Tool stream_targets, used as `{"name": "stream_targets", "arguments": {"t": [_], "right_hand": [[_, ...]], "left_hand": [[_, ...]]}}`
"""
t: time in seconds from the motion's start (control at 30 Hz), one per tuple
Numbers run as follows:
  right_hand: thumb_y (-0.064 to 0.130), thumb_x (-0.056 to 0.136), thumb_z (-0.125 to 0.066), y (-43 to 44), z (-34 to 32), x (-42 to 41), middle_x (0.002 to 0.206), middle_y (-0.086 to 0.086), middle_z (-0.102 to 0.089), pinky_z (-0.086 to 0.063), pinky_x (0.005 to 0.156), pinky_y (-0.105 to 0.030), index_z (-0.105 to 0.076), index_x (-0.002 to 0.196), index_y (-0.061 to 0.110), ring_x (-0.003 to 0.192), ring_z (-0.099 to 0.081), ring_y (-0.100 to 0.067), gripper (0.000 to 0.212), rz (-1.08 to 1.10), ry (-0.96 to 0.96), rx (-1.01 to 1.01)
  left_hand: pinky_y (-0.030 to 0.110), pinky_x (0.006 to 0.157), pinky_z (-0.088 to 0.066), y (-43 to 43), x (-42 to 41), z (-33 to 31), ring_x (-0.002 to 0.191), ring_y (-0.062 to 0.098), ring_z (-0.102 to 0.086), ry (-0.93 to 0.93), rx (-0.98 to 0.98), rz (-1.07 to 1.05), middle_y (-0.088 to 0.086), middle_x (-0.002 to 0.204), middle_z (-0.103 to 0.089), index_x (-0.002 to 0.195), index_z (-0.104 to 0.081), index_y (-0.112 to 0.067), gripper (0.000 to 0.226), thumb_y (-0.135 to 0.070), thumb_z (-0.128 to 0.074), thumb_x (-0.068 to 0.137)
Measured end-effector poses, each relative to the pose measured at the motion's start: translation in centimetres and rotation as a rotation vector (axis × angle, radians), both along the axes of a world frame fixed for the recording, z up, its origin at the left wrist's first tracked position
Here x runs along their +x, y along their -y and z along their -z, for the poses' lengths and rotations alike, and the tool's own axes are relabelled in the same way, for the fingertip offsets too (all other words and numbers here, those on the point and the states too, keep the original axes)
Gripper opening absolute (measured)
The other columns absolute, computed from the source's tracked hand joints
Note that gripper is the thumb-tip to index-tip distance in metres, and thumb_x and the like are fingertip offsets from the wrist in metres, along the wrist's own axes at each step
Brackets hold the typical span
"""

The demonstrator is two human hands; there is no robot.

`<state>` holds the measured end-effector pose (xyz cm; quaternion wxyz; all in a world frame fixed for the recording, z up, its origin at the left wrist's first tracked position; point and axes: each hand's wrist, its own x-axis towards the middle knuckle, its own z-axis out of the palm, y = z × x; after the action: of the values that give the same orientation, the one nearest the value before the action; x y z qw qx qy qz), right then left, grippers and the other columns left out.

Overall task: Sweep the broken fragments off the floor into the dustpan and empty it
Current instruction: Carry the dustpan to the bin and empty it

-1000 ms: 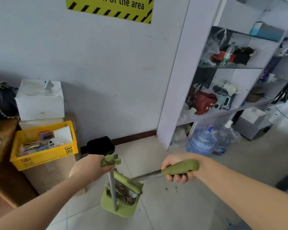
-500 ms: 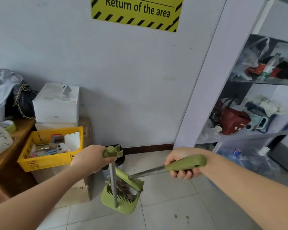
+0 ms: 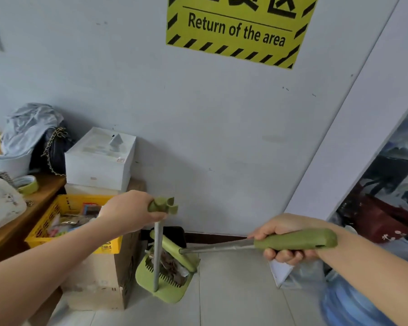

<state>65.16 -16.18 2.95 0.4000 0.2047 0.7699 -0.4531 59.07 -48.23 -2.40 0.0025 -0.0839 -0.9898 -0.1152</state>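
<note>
A person carries a loaded green dustpan (image 3: 167,282) toward a wall, the left hand (image 3: 130,211) closed around the grip at the top of its upright metal pole. The right hand (image 3: 284,241) is wrapped around the green handle of a broom (image 3: 295,241), whose head lies across the mouth of the pan, pinning a heap of brownish broken fragments (image 3: 172,264) inside. The sweeping looks finished; emptying the pan appears to be what remains.

The likeliest mishap is a spill. The pan hangs low on a long pole, so a swing or tilt could tip the fragments back onto the tiled floor (image 3: 233,297), the more so if the broom head lifts clear early.

A dark container (image 3: 174,234), possibly a bin, sits against the wall just behind the pan, largely hidden by it; whether it is open cannot be told.

Room to manoeuvre is tight. A cardboard box (image 3: 97,278) stands just beside the pan to the left, with a yellow crate (image 3: 64,222) of oddments and a white box (image 3: 99,161) stacked on top. A wooden tabletop (image 3: 31,208) with a roll of tape and bags lies farther left. To the right, a white shelving unit (image 3: 353,137) and a blue water jug (image 3: 349,302) narrow the gap. A yellow sign (image 3: 236,29) reading "Return of the area" hangs above.
</note>
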Motion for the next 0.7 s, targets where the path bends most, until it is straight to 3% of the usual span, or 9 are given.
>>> {"name": "stream_targets", "arguments": {"t": [0.27, 0.4, 0.7], "right_hand": [[0.020, 0.095, -0.043, -2.4, 1.2, -6.7, 0.058, -0.005, -0.049, -0.024, 0.027, -0.013, -0.046, 0.132, 0.020, 0.031, -0.038, -0.009, 0.037, -0.029, -0.020, -0.076], [0.019, 0.096, -0.043, -3.8, 2.2, -9.7, 0.054, -0.005, -0.049, -0.023, 0.027, -0.012, -0.044, 0.134, 0.016, 0.030, -0.038, -0.009, 0.038, -0.051, -0.017, -0.113], [0.021, 0.096, -0.041, -9.4, 6.0, -17.4, 0.056, -0.004, -0.049, -0.024, 0.026, -0.012, -0.047, 0.127, 0.013, 0.029, -0.039, -0.008, 0.033, -0.174, 0.026, -0.187]], "left_hand": [[0.027, 0.053, -0.047, -3.2, -3.3, -0.3, 0.064, 0.009, -0.060, -0.025, -0.111, 0.005, -0.008, 0.070, -0.062, 0.075, -0.060, -0.028, 0.037, -0.063, -0.052, 0.084], [0.030, 0.058, -0.050, -5.7, -4.9, 0.0, 0.069, 0.015, -0.060, -0.022, -0.209, 0.022, -0.009, 0.073, -0.059, 0.080, -0.059, -0.028, 0.040, -0.066, -0.049, 0.083], [0.031, 0.053, -0.036, -14.4, -7.7, 1.0, 0.078, 0.024, -0.060, 0.037, -0.425, 0.004, -0.006, 0.072, -0.046, 0.092, -0.057, -0.021, 0.041, -0.061, -0.047, 0.089]]}}
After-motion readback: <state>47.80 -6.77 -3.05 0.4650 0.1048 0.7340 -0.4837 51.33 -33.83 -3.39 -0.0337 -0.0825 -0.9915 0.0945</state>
